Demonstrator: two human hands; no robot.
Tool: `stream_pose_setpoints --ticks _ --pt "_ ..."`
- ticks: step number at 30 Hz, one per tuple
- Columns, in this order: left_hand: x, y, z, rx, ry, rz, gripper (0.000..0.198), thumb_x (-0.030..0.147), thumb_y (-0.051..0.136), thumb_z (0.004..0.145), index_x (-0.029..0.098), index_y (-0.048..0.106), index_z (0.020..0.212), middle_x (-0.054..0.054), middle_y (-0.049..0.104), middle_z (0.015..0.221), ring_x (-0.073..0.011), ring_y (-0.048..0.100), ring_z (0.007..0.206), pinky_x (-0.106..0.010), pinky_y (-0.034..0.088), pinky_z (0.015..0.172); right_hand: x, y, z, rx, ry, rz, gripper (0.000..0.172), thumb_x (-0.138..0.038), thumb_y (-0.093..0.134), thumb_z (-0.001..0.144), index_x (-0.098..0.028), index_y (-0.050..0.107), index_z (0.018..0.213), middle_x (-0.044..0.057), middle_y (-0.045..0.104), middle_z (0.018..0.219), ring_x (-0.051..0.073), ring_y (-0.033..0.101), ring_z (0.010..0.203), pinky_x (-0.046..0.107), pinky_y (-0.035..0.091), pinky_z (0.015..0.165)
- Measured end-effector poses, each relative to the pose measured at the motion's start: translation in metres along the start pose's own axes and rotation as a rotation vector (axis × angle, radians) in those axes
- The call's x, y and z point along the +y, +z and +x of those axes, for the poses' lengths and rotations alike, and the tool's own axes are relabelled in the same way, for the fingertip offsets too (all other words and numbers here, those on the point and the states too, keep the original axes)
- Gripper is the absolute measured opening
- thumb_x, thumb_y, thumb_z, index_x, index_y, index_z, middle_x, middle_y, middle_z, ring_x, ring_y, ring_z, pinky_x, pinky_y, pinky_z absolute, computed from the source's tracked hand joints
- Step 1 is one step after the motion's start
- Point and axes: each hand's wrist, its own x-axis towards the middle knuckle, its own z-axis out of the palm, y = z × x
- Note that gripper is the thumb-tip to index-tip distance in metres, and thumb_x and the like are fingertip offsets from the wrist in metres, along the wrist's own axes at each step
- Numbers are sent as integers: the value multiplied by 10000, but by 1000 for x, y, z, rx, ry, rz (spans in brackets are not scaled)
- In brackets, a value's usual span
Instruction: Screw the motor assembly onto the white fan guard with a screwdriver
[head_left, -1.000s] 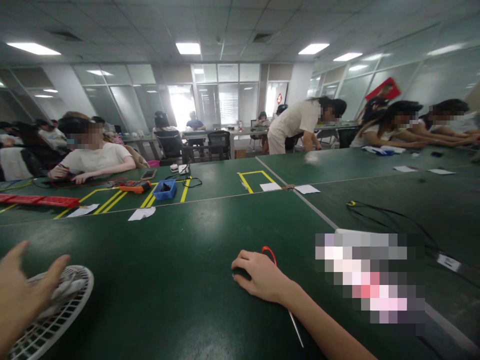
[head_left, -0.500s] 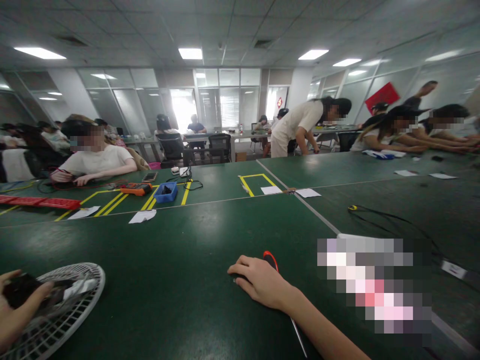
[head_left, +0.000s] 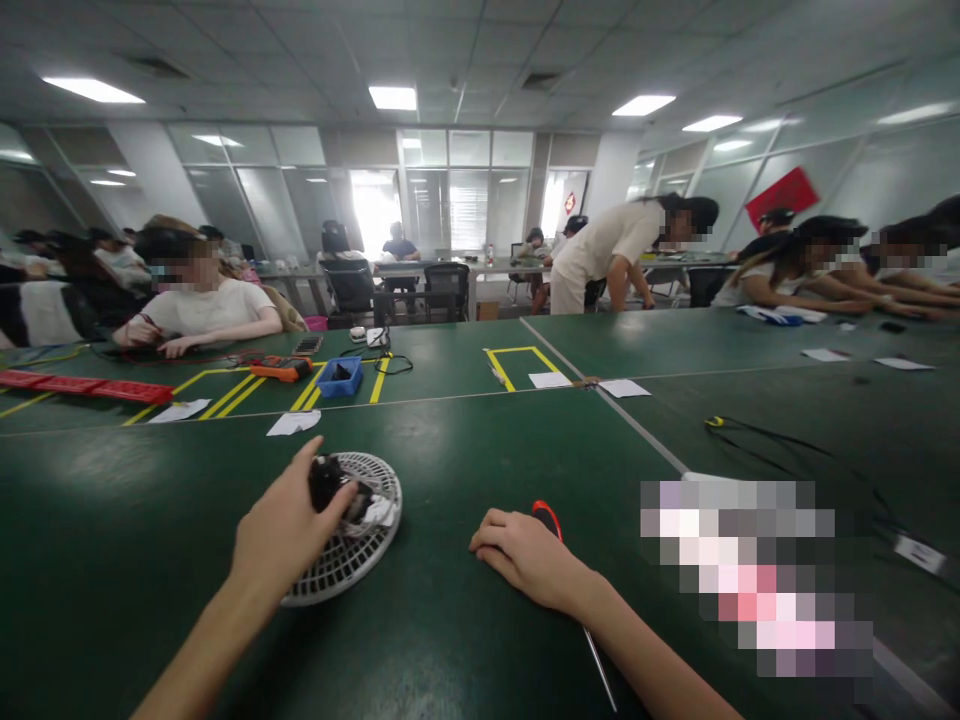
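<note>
Since the earlier frame, the left hand and the round white grille had moved together, from the near left of the table to a spot close to the middle, while the right hand had barely shifted. The left hand was closed around the black part in the grille, thumb on the near right side and fingers on the far left, with a crumpled white piece just right of it. Whether the grille rested fully on the table could not be told.

The main thing, it seemed, was the gap between grille and right hand: the grille lay to the left of that hand, about level with it, with bare green table between. The left hand was the nearer one, already touching, and the right was apart. The grille's longer spread, as seen, ran from near left to far right. The screwdriver crossed under the right hand, handle to the far left, shaft to the near right; whether the curled fingers gripped it could not be seen
</note>
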Motion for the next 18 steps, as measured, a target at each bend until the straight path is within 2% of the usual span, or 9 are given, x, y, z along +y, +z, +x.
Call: stream_pose_setpoints --ticks 2,4,9,13,18 --pt "33 5 -6 -34 85 -58 671 512 507 973 196 384 1553 -176 629 1439 -351 654 1267 -476 551 1001 2 2 1 89 31 82 147 -175 627 951 -210 768 928 52 741 940 217 692 869 336 500 822" --pt "56 13 -12 -26 202 -119 650 461 540 969 181 406 1540 -158 597 1484 -319 628 1308 -444 528 1057 4 3 2 229 92 181 134 -243 607 971 -212 725 915 30 718 842 204 668 779 319 502 749" --pt "86 28 -24 -70 402 -246 674 416 620 931 194 413 1532 -137 609 1473 -299 630 1305 -449 526 1084 12 3 4 613 257 430 330 -521 456 1030 -228 585 950 -15 579 698 179 582 621 281 469 579" --pt "90 33 -28 -109 506 -364 716 421 655 916 219 373 1543 -129 622 1449 -298 634 1296 -487 519 1102 13 -1 5 730 291 566 427 -656 502 969 -238 556 899 -33 542 658 162 539 564 265 448 533" --pt "67 47 -38 87 593 -454 659 434 658 936 234 392 1505 -140 566 1474 -315 558 1362 -550 490 1133 8 1 7 746 267 632 463 -685 582 917 -229 590 841 -29 561 653 161 546 571 269 461 548"
